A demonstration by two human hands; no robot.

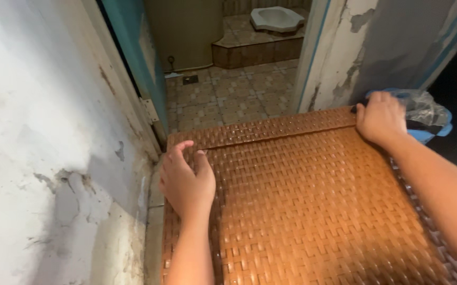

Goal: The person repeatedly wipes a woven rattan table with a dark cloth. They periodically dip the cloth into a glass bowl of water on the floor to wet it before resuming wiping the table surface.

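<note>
Single head view, looks steeply down and forward from close above the woven brown lid [313,206], both forearms entering from bottom edge; tiled floor [228,100] through doorway fills the top.

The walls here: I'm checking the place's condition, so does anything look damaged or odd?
Yes. The left wall is stained and cracked, with plaster chipped near the door frame. The right wall has paint peeling in patches. The woven brown lid under the left hand and right hand looks intact.
</note>
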